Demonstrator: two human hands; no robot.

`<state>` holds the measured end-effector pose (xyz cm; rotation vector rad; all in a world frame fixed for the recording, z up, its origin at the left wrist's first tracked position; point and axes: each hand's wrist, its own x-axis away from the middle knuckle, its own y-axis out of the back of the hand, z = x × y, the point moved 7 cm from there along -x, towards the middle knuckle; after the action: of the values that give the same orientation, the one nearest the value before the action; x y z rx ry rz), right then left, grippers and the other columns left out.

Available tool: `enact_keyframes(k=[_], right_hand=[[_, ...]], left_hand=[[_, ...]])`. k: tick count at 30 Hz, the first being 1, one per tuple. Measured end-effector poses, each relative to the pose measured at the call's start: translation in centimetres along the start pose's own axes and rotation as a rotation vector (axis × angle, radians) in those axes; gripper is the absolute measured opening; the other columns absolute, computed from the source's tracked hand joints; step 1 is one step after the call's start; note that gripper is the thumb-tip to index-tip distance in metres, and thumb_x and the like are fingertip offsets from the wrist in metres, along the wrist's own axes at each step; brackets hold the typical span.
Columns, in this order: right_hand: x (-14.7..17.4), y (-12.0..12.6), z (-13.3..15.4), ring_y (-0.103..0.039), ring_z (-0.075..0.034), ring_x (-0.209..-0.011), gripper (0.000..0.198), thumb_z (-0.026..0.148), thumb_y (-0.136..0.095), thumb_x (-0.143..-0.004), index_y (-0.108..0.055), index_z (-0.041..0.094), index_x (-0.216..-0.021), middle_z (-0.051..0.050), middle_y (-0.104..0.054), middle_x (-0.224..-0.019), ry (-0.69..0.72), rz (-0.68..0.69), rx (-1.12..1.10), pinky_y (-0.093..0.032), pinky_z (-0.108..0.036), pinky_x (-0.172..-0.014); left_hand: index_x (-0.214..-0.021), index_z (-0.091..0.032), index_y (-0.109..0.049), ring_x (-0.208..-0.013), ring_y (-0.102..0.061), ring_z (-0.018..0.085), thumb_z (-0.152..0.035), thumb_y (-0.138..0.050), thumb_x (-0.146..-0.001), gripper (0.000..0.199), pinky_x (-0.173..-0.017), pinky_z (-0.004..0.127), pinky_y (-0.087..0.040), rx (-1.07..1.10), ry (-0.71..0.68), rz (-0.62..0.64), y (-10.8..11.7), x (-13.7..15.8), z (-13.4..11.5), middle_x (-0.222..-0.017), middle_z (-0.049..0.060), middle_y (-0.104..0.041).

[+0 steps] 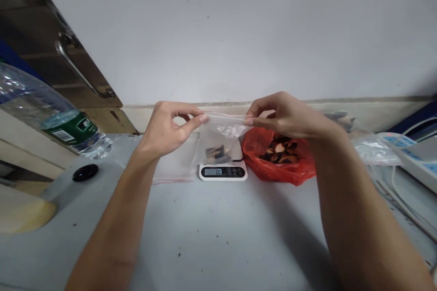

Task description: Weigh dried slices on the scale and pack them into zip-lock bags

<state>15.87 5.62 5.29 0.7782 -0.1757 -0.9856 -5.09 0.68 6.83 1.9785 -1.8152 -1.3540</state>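
My left hand [168,126] and my right hand [286,115] each pinch a top corner of a small clear zip bag [220,138]. The bag hangs between them just above a small white digital scale [223,171]. A few dark dried pieces lie in the bottom of the bag. Right of the scale, under my right wrist, an open red plastic bag [278,163] holds several brown dried pieces.
A clear water bottle with a green label [51,113] lies at the left, its black cap [85,172] on the grey table. Empty clear bags [172,168] lie left of the scale, more [373,151] at the right beside a white power strip [414,157]. A wall stands close behind.
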Motion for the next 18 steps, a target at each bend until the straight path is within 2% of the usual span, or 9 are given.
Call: enact_keyframes(k=[6,10,13,18], right_hand=[[-0.1,0.5,-0.1,-0.054,-0.016,-0.060,0.052,0.073,-0.071,-0.075,-0.063,0.023,-0.064,-0.003,-0.062,-0.062,-0.017,-0.029,0.139,-0.042,-0.034,-0.060],[0.3,0.9,0.1,-0.050,-0.016,-0.058,0.054,0.075,-0.072,-0.074,-0.063,0.023,-0.062,-0.002,-0.061,-0.061,-0.001,-0.056,0.057,-0.042,-0.034,-0.059],[0.6,1.1,0.0,-0.054,-0.017,-0.062,0.043,0.064,-0.072,-0.077,-0.069,0.022,-0.070,-0.003,-0.065,-0.065,0.022,-0.013,0.010,-0.045,-0.034,-0.061],[0.8,1.9,-0.3,-0.068,-0.022,-0.074,0.022,0.044,-0.070,-0.081,-0.073,0.022,-0.078,-0.004,-0.074,-0.075,0.010,0.086,0.146,-0.052,-0.033,-0.068]], left_hand=[[-0.076,-0.027,-0.083,-0.086,-0.080,0.023,-0.036,-0.072,-0.085,0.017,-0.071,0.030,-0.061,-0.030,-0.010,-0.001,0.1,0.0,-0.4,-0.089,0.002,-0.086],[-0.081,-0.026,-0.085,-0.087,-0.080,0.024,-0.037,-0.074,-0.086,0.017,-0.071,0.031,-0.062,-0.042,0.013,-0.002,0.3,-0.1,-0.3,-0.091,0.003,-0.086],[-0.085,-0.026,-0.087,-0.089,-0.080,0.025,-0.037,-0.073,-0.089,0.017,-0.076,0.032,-0.063,-0.057,0.010,-0.011,0.6,-0.2,-0.3,-0.093,0.003,-0.086],[-0.091,-0.028,-0.087,-0.093,-0.079,0.024,-0.037,-0.072,-0.096,0.018,-0.082,0.032,-0.064,-0.069,-0.105,-0.073,0.9,-0.3,-1.6,-0.098,0.002,-0.086]])
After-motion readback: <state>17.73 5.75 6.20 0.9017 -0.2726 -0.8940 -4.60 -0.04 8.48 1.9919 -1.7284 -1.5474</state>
